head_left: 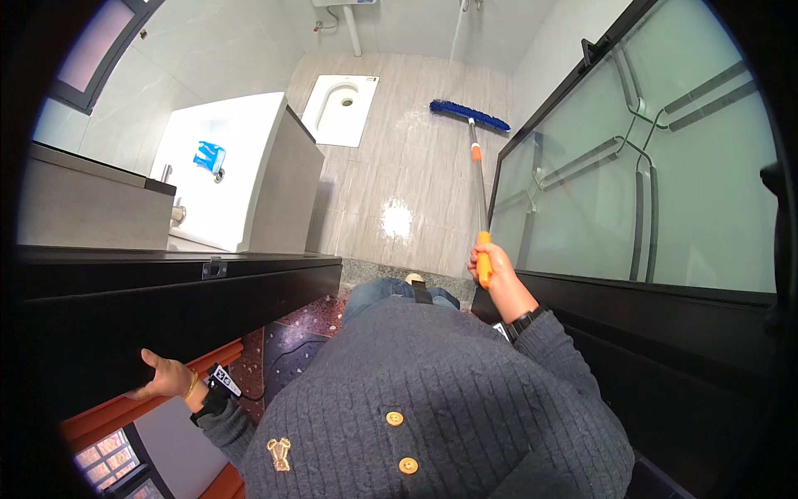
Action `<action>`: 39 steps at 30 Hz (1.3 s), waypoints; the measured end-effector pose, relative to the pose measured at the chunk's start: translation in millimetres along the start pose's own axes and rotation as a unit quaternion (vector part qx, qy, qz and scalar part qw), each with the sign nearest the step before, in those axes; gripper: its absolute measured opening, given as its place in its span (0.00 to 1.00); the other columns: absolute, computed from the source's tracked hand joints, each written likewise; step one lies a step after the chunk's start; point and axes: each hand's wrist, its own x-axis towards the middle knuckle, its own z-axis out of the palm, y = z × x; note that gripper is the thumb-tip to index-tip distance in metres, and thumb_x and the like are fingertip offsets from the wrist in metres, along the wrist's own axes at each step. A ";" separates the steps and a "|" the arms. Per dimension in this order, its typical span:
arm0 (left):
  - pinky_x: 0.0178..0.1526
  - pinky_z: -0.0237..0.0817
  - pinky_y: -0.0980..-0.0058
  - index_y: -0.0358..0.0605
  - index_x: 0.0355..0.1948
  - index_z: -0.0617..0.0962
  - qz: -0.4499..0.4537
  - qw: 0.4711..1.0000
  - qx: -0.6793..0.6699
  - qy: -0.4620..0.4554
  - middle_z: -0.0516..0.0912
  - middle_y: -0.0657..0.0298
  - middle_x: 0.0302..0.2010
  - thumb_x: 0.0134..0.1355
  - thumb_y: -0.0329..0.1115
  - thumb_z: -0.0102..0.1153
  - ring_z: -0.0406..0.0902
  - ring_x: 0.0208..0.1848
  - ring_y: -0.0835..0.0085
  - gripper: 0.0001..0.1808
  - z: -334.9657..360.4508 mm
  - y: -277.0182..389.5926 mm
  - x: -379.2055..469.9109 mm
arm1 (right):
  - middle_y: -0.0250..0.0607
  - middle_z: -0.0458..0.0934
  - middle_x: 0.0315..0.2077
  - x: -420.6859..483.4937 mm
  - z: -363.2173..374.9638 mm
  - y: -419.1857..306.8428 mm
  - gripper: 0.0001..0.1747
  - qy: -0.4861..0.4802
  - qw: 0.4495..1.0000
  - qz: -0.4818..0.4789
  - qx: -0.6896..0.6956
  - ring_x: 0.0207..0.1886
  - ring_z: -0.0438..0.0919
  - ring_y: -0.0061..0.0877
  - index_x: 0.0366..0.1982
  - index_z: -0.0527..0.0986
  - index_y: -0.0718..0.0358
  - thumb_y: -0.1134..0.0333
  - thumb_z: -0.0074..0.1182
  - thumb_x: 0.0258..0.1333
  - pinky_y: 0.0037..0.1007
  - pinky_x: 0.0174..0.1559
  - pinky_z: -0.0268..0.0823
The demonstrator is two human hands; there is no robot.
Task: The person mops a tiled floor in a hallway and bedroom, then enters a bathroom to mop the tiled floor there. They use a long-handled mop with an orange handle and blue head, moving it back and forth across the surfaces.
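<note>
My right hand [496, 263] is closed around the orange grip [484, 274] of a long-handled floor brush. Its metal pole [480, 193] slants away from me to a wide blue brush head [469, 115], which lies on the wet tiled floor near the right wall. My left hand [165, 377] is spread at the black door frame [112, 337], with thumb and fingers apart; some fingertips are hidden, so how firmly it touches cannot be told.
A white squat toilet [368, 112] is set in the tiled floor [411, 168]. On the left stands a white washbasin [243, 143] with a blue packet [210, 156] inside. A frosted-glass door [586, 193] borders the right side. A stone threshold [368, 269] crosses before my feet.
</note>
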 end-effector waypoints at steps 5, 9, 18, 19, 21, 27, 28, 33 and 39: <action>0.55 0.59 0.70 0.37 0.57 0.52 0.005 1.000 -0.008 -0.015 0.63 0.51 0.51 0.51 0.28 0.61 0.65 0.50 0.63 0.38 -2.9 2.4 1.5 | 0.38 0.68 0.15 27.5 31.9 -19.0 0.06 0.019 0.999 -0.042 0.011 0.17 0.67 0.28 0.19 0.65 0.62 0.69 0.48 0.42 0.27 0.20 0.62; 0.54 0.59 0.70 0.37 0.57 0.52 0.004 1.000 -0.017 -0.022 0.64 0.51 0.52 0.51 0.27 0.61 0.65 0.50 0.63 0.38 -3.5 5.2 2.4 | 0.36 0.66 0.14 14.9 43.4 -27.1 0.05 0.031 0.995 -0.052 0.077 0.16 0.65 0.27 0.20 0.64 0.61 0.70 0.47 0.42 0.27 0.19 0.61; 0.56 0.57 0.69 0.37 0.59 0.50 -0.016 0.999 -0.028 -0.027 0.61 0.50 0.54 0.51 0.27 0.60 0.63 0.53 0.62 0.40 -2.4 4.4 0.2 | 0.37 0.65 0.15 -1.9 69.6 -24.0 0.05 -0.010 0.990 -0.056 0.131 0.17 0.64 0.24 0.23 0.62 0.61 0.73 0.45 0.42 0.27 0.22 0.58; 0.57 0.57 0.69 0.37 0.59 0.50 -0.013 0.999 -0.027 -0.026 0.61 0.50 0.54 0.51 0.27 0.60 0.63 0.53 0.62 0.40 -2.2 5.0 0.1 | 0.36 0.65 0.16 3.9 75.9 -23.6 0.05 -0.011 0.989 -0.062 0.135 0.17 0.64 0.23 0.24 0.62 0.61 0.74 0.44 0.41 0.26 0.23 0.58; 0.57 0.57 0.69 0.37 0.59 0.50 -0.013 1.000 0.012 -0.024 0.61 0.49 0.54 0.51 0.27 0.60 0.63 0.53 0.62 0.40 -2.6 6.5 0.1 | 0.36 0.65 0.16 10.3 81.0 -24.7 0.06 -0.014 0.989 -0.065 0.135 0.17 0.64 0.22 0.24 0.62 0.60 0.75 0.44 0.41 0.25 0.24 0.57; 0.56 0.59 0.69 0.35 0.58 0.51 -0.022 0.999 -0.019 -0.018 0.62 0.49 0.53 0.51 0.28 0.60 0.64 0.52 0.61 0.39 -2.1 5.8 -0.8 | 0.35 0.66 0.16 10.2 61.7 -33.2 0.07 -0.026 0.995 -0.048 0.087 0.17 0.65 0.24 0.22 0.63 0.60 0.68 0.48 0.43 0.26 0.21 0.60; 0.56 0.59 0.69 0.35 0.58 0.51 -0.026 1.000 0.001 -0.017 0.63 0.49 0.53 0.51 0.28 0.60 0.65 0.52 0.61 0.39 -2.2 4.7 -1.7 | 0.34 0.66 0.16 7.4 54.6 -34.9 0.07 -0.023 0.995 -0.045 0.085 0.18 0.66 0.24 0.22 0.63 0.60 0.68 0.48 0.43 0.26 0.22 0.60; 0.55 0.60 0.69 0.35 0.57 0.52 0.012 0.999 -0.029 -0.005 0.63 0.49 0.52 0.51 0.28 0.60 0.65 0.51 0.61 0.38 0.1 -1.8 -0.6 | 0.33 0.67 0.17 -3.9 27.8 -34.1 0.06 -0.008 0.992 -0.047 0.120 0.17 0.66 0.22 0.23 0.65 0.59 0.66 0.49 0.45 0.26 0.23 0.61; 0.56 0.58 0.69 0.34 0.57 0.53 -0.005 1.000 0.001 0.004 0.63 0.50 0.52 0.50 0.32 0.62 0.65 0.51 0.62 0.38 -0.2 1.3 -4.3 | 0.33 0.67 0.16 -2.2 1.5 -22.3 0.07 -0.006 0.996 0.000 0.085 0.16 0.66 0.22 0.22 0.65 0.59 0.66 0.49 0.45 0.26 0.22 0.60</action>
